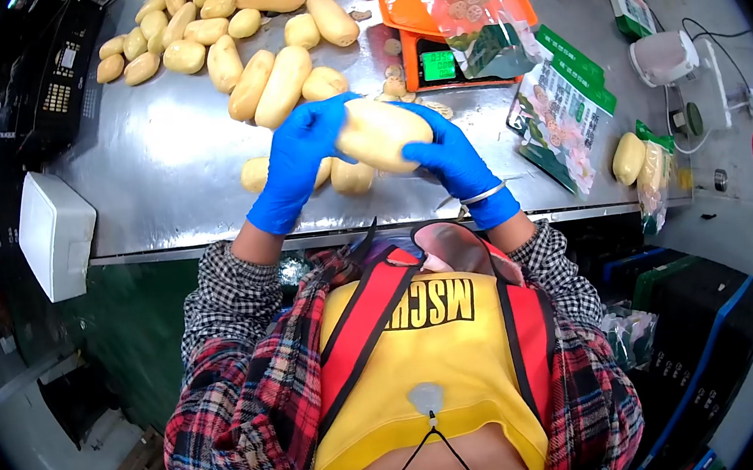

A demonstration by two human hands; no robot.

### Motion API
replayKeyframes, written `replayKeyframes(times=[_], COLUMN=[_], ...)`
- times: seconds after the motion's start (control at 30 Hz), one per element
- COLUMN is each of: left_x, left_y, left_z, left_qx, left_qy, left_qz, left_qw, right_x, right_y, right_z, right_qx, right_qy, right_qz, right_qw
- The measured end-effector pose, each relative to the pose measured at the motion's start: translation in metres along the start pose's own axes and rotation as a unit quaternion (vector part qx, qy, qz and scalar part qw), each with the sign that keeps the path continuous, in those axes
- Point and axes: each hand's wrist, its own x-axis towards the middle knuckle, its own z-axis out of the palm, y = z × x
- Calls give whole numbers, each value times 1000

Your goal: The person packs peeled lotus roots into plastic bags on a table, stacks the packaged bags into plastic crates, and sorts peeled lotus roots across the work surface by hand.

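A thick pale lotus root (383, 135) is held up above the metal table between my two blue-gloved hands. My left hand (305, 151) grips its left end. On the other end, my right hand (449, 156) has closed with the thumb along the near side. Under and beside my hands lie more lotus roots (284, 87), some partly covered by my left hand. Just beyond the held piece stands an orange scale (469, 69) with a lit green display. A filled plastic bag (484, 17) rests on its orange tray.
Several lotus roots (184, 57) spread across the table's (169, 179) far left. To the right lie flat printed bags (565, 110) and a packed bag (654, 171) beside a loose root. A white box (57, 234) stands at the left edge; cables (722, 33) run at far right.
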Motion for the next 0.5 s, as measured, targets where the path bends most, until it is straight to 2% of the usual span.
replayKeyframes(times=[0.03,0.07,0.1,0.13,0.23,0.27,0.37,0.47,0.5], left_x=[3,8,11,12,24,24,25,26,29], left_y=[0,-3,-4,0,-3,-2,1,-5,-3], left_z=[0,-4,-6,-3,-2,4,13,21,25], left_qx=[-12,-25,-40,-6,8,16,30,84,94], left_qy=[-5,-12,-19,-12,-22,4,-39,-76,-97], left_qz=[-9,-19,-30,-25,-35,-40,-34,-43,-40], left_qw=[1000,999,999,1000,999,999,998,993,990], right_x=[-5,-10,-17,-21,-33,-40,-53,-61,-64], right_y=[6,11,16,20,22,19,14,23,22], right_z=[-4,-9,-15,-19,-33,-32,-35,-43,-46], right_qx=[152,299,439,521,639,647,670,698,677], right_qy=[8,16,23,8,-72,-42,13,5,14], right_qz=[46,89,128,111,100,100,93,67,65], right_qw=[987,950,889,846,760,755,736,713,733])
